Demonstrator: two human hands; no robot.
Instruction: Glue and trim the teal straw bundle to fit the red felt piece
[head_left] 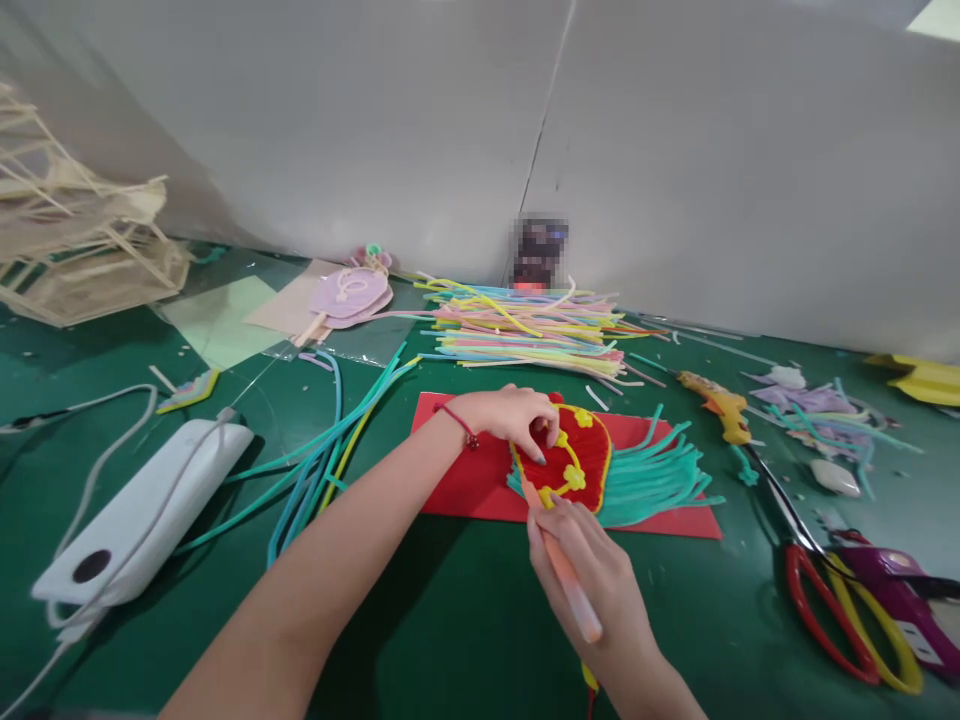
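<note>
A red fuzzy panel point(592, 460), edged in yellow and decorated with yellow flowers, lies on a flat red sheet point(465, 490). Teal pipe cleaners point(660, 475) fan out beneath its right side like a fringe. My left hand point(514, 418) rests on the panel's upper left with bent fingers, its thumb tip down on the red surface. Between the closed fingers of my right hand point(589, 565) is an orange pen-shaped tool point(559, 565). Its tip points at the panel's lower left edge, near a yellow flower; contact there is hard to make out.
Scissors point(795, 520) and a purple glue gun point(892, 580) lie at right. Behind is a pile of pastel pipe cleaners point(525, 345). At left are a white power bank-like device point(150, 510) with a cable, loose teal strands point(322, 460) and a stick frame point(90, 220).
</note>
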